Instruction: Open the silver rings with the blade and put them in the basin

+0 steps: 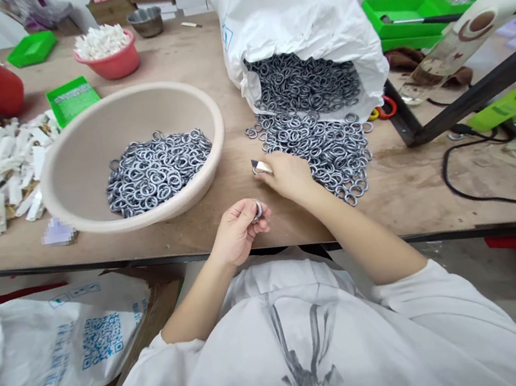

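Note:
My left hand (pixel 241 229) pinches a single grey metal ring (pixel 257 210) between thumb and fingers, just above the table's front edge. Closed around a small blade (pixel 261 166) with a dark tip and pale wrapped grip, my right hand (pixel 291 177) rests beside a loose pile of grey rings (pixel 338 157). The pile spills from the mouth of a big white sack (pixel 289 18) lying on its side, with more rings inside. To the left, a wide beige basin (pixel 68 138) holds a heap of similar rings (pixel 161 169).
White blocky pieces (pixel 3 161) are heaped at the left, near a green tray (pixel 71 100). Behind them stand a red bowl (pixel 112 61) of white parts and a metal bowl (pixel 146 23). At right are a black metal frame (pixel 468 94), a cable (pixel 449 179) and green trays (pixel 400 20).

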